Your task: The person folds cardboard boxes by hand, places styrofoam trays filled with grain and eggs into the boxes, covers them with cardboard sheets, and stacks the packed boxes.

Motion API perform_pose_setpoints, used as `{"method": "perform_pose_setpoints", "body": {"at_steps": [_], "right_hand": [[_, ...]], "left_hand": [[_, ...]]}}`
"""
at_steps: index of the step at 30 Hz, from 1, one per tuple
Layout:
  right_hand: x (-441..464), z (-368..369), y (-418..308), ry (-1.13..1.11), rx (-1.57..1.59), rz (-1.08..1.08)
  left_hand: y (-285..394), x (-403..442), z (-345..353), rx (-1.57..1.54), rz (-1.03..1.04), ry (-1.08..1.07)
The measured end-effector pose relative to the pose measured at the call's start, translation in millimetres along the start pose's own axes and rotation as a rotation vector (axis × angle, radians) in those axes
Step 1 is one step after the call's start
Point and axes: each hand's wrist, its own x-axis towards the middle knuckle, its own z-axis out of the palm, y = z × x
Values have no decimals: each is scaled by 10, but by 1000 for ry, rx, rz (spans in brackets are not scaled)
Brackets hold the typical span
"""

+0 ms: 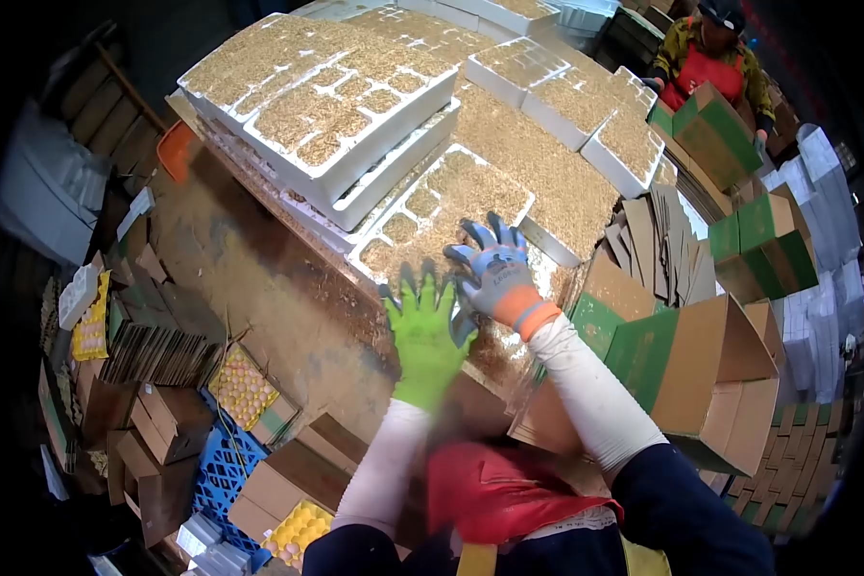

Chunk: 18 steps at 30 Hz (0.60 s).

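Note:
My left hand (422,336), in a bright green glove with dark fingertips, is spread open at the near edge of a white foam box (523,204). My right hand (505,274), in a grey and orange glove, lies beside it with its fingers apart over the box's near right end. Neither hand holds anything. Loose tan husk or sawdust covers the box, and a few rounded hollows show in it. Whether the fingertips press on the husk or hover just above, I cannot tell.
Stacked white foam boxes (355,154) with husk stand to the left; more foam boxes (624,144) stand at back right. An open green-and-brown carton (682,360) is by my right arm. Egg trays (243,386) and a blue crate (228,470) lie lower left. A person (715,58) handles cartons.

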Motion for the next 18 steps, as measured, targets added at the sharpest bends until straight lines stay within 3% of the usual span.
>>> {"method": "perform_pose_setpoints", "body": {"at_steps": [1, 2, 4, 5, 7, 8, 9, 10, 11, 12, 13, 15, 17, 18], "right_hand": [[63, 47, 66, 0, -1, -2], [172, 131, 208, 102, 135, 117], [551, 334, 644, 339, 335, 284], [752, 299, 807, 382, 321, 365], [1121, 349, 1216, 375, 280, 368], [1314, 517, 1469, 102, 456, 460], [1435, 700, 1690, -182, 621, 546], [1482, 893, 1872, -452, 533, 500], [1469, 808, 1814, -454, 524, 496], [1389, 650, 1705, -472, 502, 427], [1335, 450, 1611, -487, 478, 359], [1241, 102, 1536, -469, 442, 381], [1012, -351, 1383, -420, 532, 420], [835, -597, 1345, -341, 600, 424]], "left_hand": [[-44, 2, 13, 26, 13, 83], [-168, -39, 32, 26, 12, 81], [-461, -79, 123, -28, -71, 355], [-471, -135, 221, -22, -70, 370], [-461, -291, 509, -664, -459, 497], [-543, -244, 814, -663, -456, 507], [-595, -139, 1079, -1045, -736, 329], [-593, -137, 1326, -1250, -863, 222], [-548, -98, 1455, -1431, -1013, 120], [-383, -49, 1482, -1527, -1058, 241], [-263, -13, 1467, -1622, -1098, 367], [-317, -31, 1426, -1602, -1064, 418], [-137, -190, 652, -1648, -949, 283], [-169, -299, 665, -1664, -794, 349]]}}
